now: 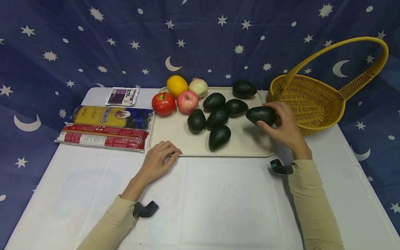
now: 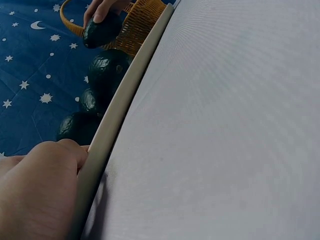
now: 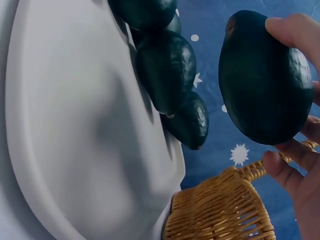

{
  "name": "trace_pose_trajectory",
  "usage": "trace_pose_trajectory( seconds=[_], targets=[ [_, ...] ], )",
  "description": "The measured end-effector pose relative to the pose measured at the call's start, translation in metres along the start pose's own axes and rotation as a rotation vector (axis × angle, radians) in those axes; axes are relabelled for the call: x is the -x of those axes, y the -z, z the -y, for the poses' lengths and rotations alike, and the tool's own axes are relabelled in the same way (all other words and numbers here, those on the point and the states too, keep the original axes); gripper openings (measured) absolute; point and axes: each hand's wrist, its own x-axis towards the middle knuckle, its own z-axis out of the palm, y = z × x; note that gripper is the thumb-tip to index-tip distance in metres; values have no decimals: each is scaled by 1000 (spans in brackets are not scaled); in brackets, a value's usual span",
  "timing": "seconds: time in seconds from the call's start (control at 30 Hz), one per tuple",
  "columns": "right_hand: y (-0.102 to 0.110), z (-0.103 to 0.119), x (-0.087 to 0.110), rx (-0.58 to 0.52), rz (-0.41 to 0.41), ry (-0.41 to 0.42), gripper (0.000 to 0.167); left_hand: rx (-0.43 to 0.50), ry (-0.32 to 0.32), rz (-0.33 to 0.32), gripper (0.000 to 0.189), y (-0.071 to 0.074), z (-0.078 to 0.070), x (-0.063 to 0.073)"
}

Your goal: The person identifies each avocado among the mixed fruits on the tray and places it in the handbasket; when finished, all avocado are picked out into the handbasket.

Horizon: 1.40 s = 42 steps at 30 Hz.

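Currently held: one dark green avocado (image 1: 260,115), raised above the right end of the cream tray (image 1: 168,139), left of the wicker basket (image 1: 312,104). Right hand (image 1: 285,126): thumb and fingers closed round the fruit. Left hand (image 1: 160,159): no fruit held; rests at the tray's near edge, fingers loosely bent. Handling, judged: modest weight, firm, smooth glossy skin liable to slip, possibly bruisable. Recommended hold: around the broad middle, thumb opposing fingers, light pressure.

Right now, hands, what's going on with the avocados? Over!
Right hand holding an avocado above the tray. Left hand resting at the tray's near edge. Nothing visibly blocking right hand; wicker basket close by.
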Motion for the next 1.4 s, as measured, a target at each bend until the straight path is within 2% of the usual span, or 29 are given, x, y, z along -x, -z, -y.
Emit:
trace_pose_trajectory(
  seconds=[0.5,0.87,1.1,1.4],
  targets=[
    [16,-1,1,1,-111,-72,56,9,-21,-12,9,1,1,2],
    [27,-7,2,30,-208,-87,56,18,-16,2,10,0,3,0],
    [38,-12,4,54,-265,-182,54,19,-11,6,11,-3,2,-3],
    [42,-17,6,93,-282,-334,51,17,-7,14,11,0,1,-2]
  ],
)
